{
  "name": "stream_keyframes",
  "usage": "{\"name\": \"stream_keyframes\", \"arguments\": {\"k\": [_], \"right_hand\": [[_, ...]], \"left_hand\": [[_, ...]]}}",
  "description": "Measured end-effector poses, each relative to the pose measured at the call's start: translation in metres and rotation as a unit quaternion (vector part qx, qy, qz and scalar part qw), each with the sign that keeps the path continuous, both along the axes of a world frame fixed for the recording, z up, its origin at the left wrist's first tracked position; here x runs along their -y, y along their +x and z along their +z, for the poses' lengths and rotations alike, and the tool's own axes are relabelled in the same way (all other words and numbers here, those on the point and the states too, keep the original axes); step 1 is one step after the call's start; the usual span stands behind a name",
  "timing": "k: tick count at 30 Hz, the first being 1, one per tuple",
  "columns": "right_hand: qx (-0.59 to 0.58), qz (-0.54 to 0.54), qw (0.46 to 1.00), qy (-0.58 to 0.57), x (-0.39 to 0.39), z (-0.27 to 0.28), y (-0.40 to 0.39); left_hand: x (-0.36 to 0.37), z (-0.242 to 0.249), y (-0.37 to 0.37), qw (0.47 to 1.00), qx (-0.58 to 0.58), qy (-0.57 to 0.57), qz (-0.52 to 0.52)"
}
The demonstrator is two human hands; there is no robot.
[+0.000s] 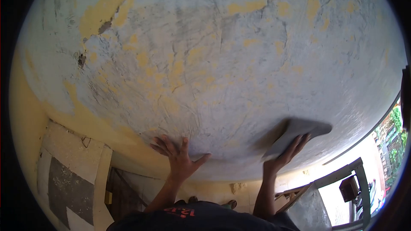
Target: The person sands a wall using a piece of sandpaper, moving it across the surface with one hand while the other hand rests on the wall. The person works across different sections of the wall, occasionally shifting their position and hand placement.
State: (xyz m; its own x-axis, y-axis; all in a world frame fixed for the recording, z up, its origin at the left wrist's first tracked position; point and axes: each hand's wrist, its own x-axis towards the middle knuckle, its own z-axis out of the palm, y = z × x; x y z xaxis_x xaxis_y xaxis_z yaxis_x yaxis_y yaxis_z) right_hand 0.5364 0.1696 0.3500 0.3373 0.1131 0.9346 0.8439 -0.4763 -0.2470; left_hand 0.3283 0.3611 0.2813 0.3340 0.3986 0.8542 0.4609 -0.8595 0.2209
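A large wall (239,77) with pale grey filler and yellow patches fills most of the view. My left hand (179,157) rests against its lower part, fingers spread and thumb out to the right, holding nothing. Farther right, my right hand (287,153) presses a dark grey sheet of sandpaper (302,129) against the wall. The sheet's upper right corner sticks out beyond my fingers, and its edges are slightly blurred. Part of the sheet is hidden beneath the hand.
Cracks and a chipped hole (81,60) mark the wall's left side. Below left is a floor with a dark tile (70,190). At the lower right stand a grey panel (309,209) and a dark frame (364,188), near a bright opening with plants (391,139).
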Motion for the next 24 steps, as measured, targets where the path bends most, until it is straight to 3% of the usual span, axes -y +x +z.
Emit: {"name": "stream_keyframes", "arguments": {"k": [3,8,10,12,14,16,18,21,22,24], "right_hand": [[0.003,-0.006,0.998,0.063,-0.004,0.019,-0.001],[-0.004,0.041,0.998,-0.05,0.021,-0.1,-0.012],[-0.001,0.039,0.997,-0.071,0.023,-0.083,0.003],[0.054,-0.043,0.997,-0.038,0.019,-0.002,0.007],[0.05,-0.041,0.998,0.003,0.015,0.028,0.014],[0.045,-0.036,0.997,0.047,0.011,0.022,0.009],[-0.023,0.033,0.999,0.027,0.007,-0.031,-0.01],[-0.033,0.029,0.999,-0.023,-0.002,-0.086,-0.025],[-0.016,0.023,0.999,0.015,-0.004,-0.081,-0.003],[0.044,0.03,0.998,0.034,-0.017,0.006,-0.019]], "left_hand": [[0.002,-0.001,0.0,1.0,-0.002,-0.011,0.006],[0.001,-0.006,0.002,0.999,0.035,-0.013,-0.002],[-0.003,-0.006,0.004,0.999,0.032,-0.012,-0.004],[-0.001,-0.008,0.004,0.999,0.039,-0.014,-0.016],[0.0,-0.005,0.004,0.999,0.027,-0.015,-0.009],[0.001,-0.003,0.001,1.0,0.016,-0.013,0.0],[0.0,-0.004,0.003,1.0,0.019,-0.006,-0.001],[-0.001,-0.007,0.005,0.999,0.048,-0.012,-0.01],[-0.003,-0.005,0.004,0.999,0.046,-0.006,0.0],[0.001,-0.003,0.003,1.0,0.024,-0.008,-0.006]]}}
